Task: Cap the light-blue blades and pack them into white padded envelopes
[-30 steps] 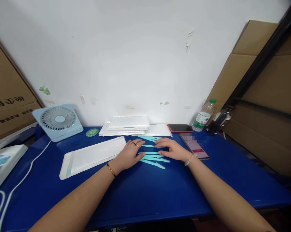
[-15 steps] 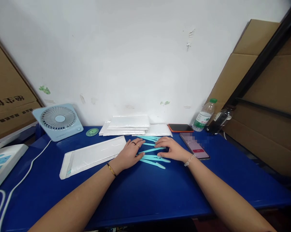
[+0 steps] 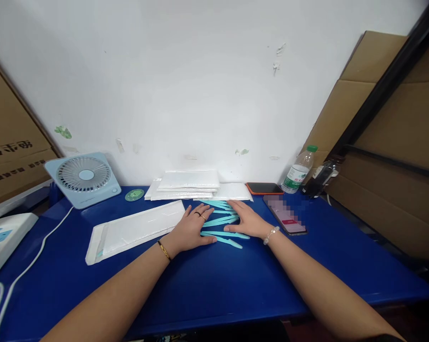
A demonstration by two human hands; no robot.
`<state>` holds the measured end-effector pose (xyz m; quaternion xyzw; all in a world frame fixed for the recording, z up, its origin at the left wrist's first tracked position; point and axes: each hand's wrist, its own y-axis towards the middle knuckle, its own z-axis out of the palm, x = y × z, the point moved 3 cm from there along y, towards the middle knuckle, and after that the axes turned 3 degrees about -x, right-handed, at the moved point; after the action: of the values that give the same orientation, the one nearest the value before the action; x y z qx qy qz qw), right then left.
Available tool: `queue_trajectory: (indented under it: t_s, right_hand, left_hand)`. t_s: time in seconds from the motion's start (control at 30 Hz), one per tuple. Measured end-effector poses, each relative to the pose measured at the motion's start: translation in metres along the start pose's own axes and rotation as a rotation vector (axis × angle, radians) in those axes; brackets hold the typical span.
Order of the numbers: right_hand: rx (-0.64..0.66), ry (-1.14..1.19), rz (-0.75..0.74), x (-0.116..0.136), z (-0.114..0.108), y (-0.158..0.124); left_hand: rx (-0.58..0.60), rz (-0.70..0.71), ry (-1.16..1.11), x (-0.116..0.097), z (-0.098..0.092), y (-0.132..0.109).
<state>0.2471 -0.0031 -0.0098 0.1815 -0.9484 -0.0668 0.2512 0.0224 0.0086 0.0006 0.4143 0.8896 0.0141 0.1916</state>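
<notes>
Several thin turquoise plastic sticks (image 3: 221,221) lie fanned out on the blue table (image 3: 218,280). My left hand (image 3: 190,226), with rings and a gold bracelet, lies flat with fingers stretched over their left ends. My right hand (image 3: 246,220), wearing a bead bracelet, rests flat on their right ends, fingers spread. A white padded envelope (image 3: 134,230) lies just left of my left hand, its mouth toward the near left.
A stack of white envelopes (image 3: 189,184) sits by the wall. A small blue fan (image 3: 82,178) and white cable (image 3: 32,259) are at left. Two phones (image 3: 285,216) (image 3: 265,188) and a water bottle (image 3: 299,171) are at right. Cardboard boxes (image 3: 388,123) flank both sides.
Both hands slid the sticks closer together and slightly leftward; the right hand moved left and farther, toward the left hand. The view shifted a little.
</notes>
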Motion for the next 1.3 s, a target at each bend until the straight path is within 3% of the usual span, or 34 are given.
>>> queue_trajectory:
  t_s: [0.1,0.3,0.43,0.6,0.73,0.83,0.93,1.0,1.1,1.2,1.3]
  right_hand:
    - [0.093,0.033,-0.080,0.016,0.000,-0.005]
    - [0.143,-0.056,-0.156,0.052,-0.008,-0.021]
    - [0.176,-0.263,-0.146,0.060,-0.002,-0.023]
    - [0.224,-0.385,-0.194,0.066,0.008,-0.019]
    - [0.227,-0.357,-0.218,0.071,-0.007,-0.019]
    - [0.066,-0.186,-0.233,0.074,-0.041,-0.021]
    - [-0.316,0.121,-0.183,0.075,-0.078,-0.023]
    - [-0.467,0.336,-0.142,0.079,-0.089,-0.022]
    - [-0.541,0.514,-0.164,0.096,-0.088,-0.017]
    - [-0.671,0.462,-0.243,0.115,-0.082,-0.015]
    - [-0.610,0.374,-0.295,0.123,-0.071,-0.016]
  left_hand:
    - [-0.010,-0.014,0.038,0.001,0.004,0.000]
    - [-0.043,0.051,0.110,-0.009,0.007,0.003]
    - [-0.031,0.099,0.252,-0.029,0.009,0.007]
    - [-0.044,0.061,0.333,-0.045,0.020,0.013]
    - [-0.016,0.034,0.291,-0.046,0.025,0.015]
    - [-0.012,-0.017,0.181,-0.042,0.020,0.016]
    - [-0.116,-0.082,-0.041,-0.043,0.004,0.019]
    - [-0.208,-0.089,-0.263,-0.050,-0.007,0.023]
    - [-0.302,-0.031,-0.633,-0.063,-0.015,0.030]
    - [-0.316,0.026,-0.894,-0.071,-0.012,0.033]
    - [-0.259,-0.007,-0.995,-0.068,0.001,0.031]
